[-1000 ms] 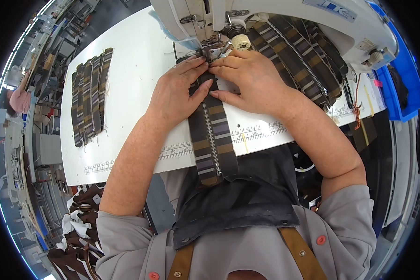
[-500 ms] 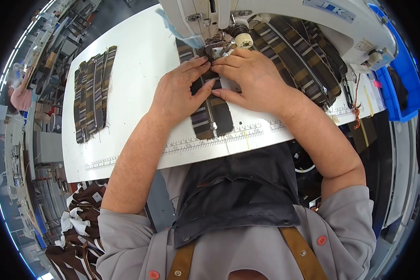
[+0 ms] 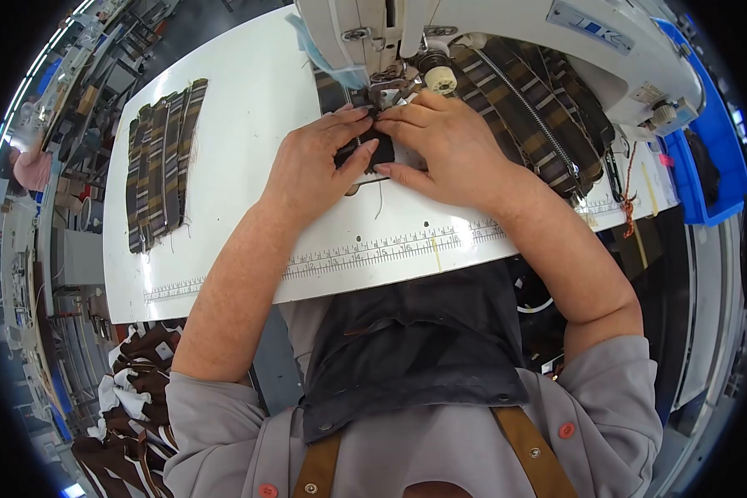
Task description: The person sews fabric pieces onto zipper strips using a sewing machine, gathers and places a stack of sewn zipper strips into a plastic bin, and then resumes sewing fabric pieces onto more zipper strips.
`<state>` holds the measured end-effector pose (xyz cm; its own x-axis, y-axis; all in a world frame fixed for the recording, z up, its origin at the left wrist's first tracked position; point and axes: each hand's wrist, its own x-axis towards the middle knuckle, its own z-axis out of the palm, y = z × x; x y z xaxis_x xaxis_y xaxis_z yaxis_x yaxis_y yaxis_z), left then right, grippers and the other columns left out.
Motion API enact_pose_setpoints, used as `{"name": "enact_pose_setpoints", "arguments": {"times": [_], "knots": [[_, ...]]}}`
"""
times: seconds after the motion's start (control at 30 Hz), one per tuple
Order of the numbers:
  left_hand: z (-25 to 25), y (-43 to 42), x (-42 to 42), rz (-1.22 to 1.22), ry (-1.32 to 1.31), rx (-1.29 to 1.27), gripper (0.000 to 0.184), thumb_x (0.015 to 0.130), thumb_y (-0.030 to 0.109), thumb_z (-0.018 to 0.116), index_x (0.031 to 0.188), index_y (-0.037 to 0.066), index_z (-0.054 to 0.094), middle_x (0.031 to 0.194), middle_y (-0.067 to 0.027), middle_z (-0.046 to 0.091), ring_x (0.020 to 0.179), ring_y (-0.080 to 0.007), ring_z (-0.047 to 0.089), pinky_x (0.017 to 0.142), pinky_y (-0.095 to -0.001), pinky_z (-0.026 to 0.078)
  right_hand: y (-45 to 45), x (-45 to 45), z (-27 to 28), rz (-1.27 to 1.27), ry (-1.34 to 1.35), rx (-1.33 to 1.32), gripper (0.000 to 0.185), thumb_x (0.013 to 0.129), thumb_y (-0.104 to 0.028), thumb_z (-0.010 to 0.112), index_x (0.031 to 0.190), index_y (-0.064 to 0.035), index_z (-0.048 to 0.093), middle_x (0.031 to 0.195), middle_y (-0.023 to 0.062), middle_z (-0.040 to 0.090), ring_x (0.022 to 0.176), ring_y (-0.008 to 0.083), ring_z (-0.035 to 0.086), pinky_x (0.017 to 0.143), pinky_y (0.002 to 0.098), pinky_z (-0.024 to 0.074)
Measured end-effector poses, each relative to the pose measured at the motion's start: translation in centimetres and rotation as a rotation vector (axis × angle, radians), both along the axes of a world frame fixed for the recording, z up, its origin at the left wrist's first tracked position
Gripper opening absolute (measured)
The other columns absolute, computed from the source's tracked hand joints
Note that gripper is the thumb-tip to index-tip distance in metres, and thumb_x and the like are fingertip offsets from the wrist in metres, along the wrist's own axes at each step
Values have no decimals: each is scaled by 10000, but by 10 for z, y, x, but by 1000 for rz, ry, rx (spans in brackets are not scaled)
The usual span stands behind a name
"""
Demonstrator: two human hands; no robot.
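A dark striped fabric piece with a zipper (image 3: 380,155) lies under the sewing machine's needle area (image 3: 379,93). Only its near end and a bit of its far part show; the rest is under my fingers and the machine head. My left hand (image 3: 315,162) rests on its left side, fingers stretched toward the needle and thumb apart. From the right, my right hand (image 3: 452,149) lays its extended fingers beside the needle, thumb apart on the near side. Both sets of fingertips nearly meet just in front of the presser foot.
A striped zippered stack (image 3: 164,166) lies on the left of the white table (image 3: 249,108). More striped zippered pieces (image 3: 527,108) sit under the machine arm (image 3: 506,21). A printed ruler (image 3: 373,256) runs along the front edge. A blue bin (image 3: 718,166) stands right; brown-and-white cloth (image 3: 133,415) lies lower left.
The zippered piece has moved away from me under the needle, so its near end now sits by my thumbs and the ruler beneath is uncovered. My hands stay in nearly the same place.
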<state>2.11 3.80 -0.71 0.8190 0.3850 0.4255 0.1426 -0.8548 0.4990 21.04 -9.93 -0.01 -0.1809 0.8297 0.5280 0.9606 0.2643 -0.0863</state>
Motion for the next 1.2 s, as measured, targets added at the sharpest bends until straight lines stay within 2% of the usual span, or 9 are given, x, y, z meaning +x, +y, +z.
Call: {"name": "enact_pose_setpoints", "arguments": {"times": [0.23,0.53,0.73,0.8,0.9,0.93,1.1,1.13,1.2], "knots": [[3,3,2,15,48,-9,347,938,150,764,1249,-2,737,1287,-203,726,1281,-344,662,1076,-408,539,1,-2,1,-4,26,-31,482,890,-423,747,1146,-14,763,1157,79,728,1093,267,627,930,404,541],[2,7,7,64,93,-34,425,989,217,699,1320,-47,662,1452,-259,598,1291,-413,631,1075,-443,531,2,0,-3,5,11,-17,452,905,-413,740,1125,-18,766,1145,72,723,1084,256,627,918,396,542],[-6,19,9,83,32,324,330,1023,107,582,1298,-59,658,1387,-201,621,1204,-406,644,1046,-466,532,3,0,-4,27,11,14,408,915,-385,734,1097,-22,772,1123,70,728,1074,252,632,916,390,543],[1,26,10,38,88,306,320,979,4,570,1277,-23,684,1326,-176,648,1140,-395,657,953,-456,559,3,1,-4,31,19,20,398,914,-376,735,1094,-23,773,1114,71,729,1068,251,636,917,388,543],[16,34,10,-37,114,216,310,917,-27,629,1210,9,726,1212,-178,691,1038,-377,683,854,-432,567,3,0,-5,38,16,37,383,912,-364,734,1089,-26,776,1091,72,730,1055,249,643,917,386,546],[21,32,9,-32,117,218,310,917,-27,629,1210,9,726,1212,-178,691,1038,-377,683,854,-432,567,3,1,-5,36,15,37,370,908,-358,741,1082,-33,779,1069,69,728,1049,251,644,899,389,546],[44,7,18,-39,346,138,101,872,19,715,967,-5,740,882,-159,737,822,-372,699,753,-421,557,0,6,-5,38,25,78,268,874,-278,756,1026,-58,783,987,52,719,1003,251,656,835,403,544],[42,3,19,-51,293,190,77,852,34,734,919,-3,726,784,-142,722,746,-334,703,705,-407,553,-1,7,-4,24,23,96,231,853,-240,752,1001,-65,780,962,46,718,978,251,660,819,406,541],[43,-8,22,-31,297,130,87,843,40,738,922,3,732,758,-139,712,708,-310,697,684,-393,551,-3,8,-3,9,23,116,197,831,-202,749,976,-72,776,936,40,716,953,251,664,803,409,537]]}}
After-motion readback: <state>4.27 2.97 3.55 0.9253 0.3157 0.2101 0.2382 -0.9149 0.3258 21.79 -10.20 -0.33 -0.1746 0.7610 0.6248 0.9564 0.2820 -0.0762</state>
